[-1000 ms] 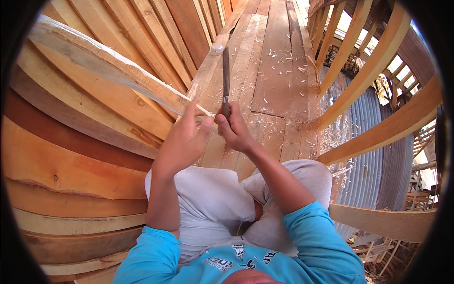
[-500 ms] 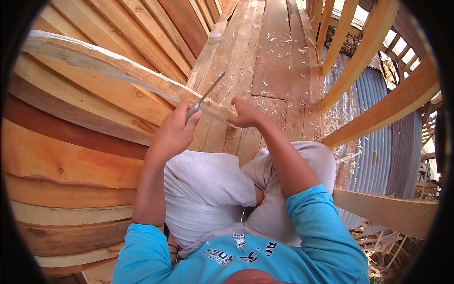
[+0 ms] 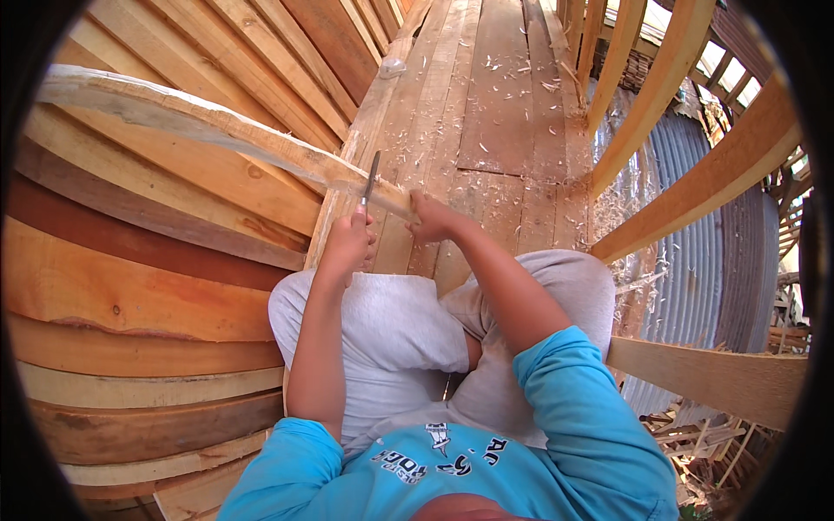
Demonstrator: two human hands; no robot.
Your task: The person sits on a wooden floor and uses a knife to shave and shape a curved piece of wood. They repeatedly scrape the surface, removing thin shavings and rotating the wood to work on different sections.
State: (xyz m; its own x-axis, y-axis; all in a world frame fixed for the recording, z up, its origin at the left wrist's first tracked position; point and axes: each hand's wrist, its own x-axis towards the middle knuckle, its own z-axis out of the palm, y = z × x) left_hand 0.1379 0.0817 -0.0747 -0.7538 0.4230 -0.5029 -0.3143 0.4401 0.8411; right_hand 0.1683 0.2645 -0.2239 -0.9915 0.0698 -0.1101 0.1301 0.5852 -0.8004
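Observation:
My left hand (image 3: pixel 349 245) grips the handle of a flat metal chisel (image 3: pixel 371 180), whose blade points up and away across a long curved wooden rib (image 3: pixel 200 126). My right hand (image 3: pixel 427 217) is closed around the near end of that rib, just right of the blade. The rib runs from my hands up to the far left, pale and rough where it has been cut. I sit on plank decking (image 3: pixel 486 130) with my knees in grey trousers (image 3: pixel 382 330) below my hands.
Curved hull planking (image 3: pixel 148 286) rises on the left. Bare wooden frames (image 3: pixel 695 187) stand along the right, with corrugated metal sheet (image 3: pixel 695 260) behind them. Wood shavings (image 3: pixel 512 74) litter the decking ahead. Scrap timber (image 3: pixel 721 451) lies at the lower right.
The chisel has passed from my right hand to my left hand and now lies against the rib. My right hand has moved onto the rib's near end.

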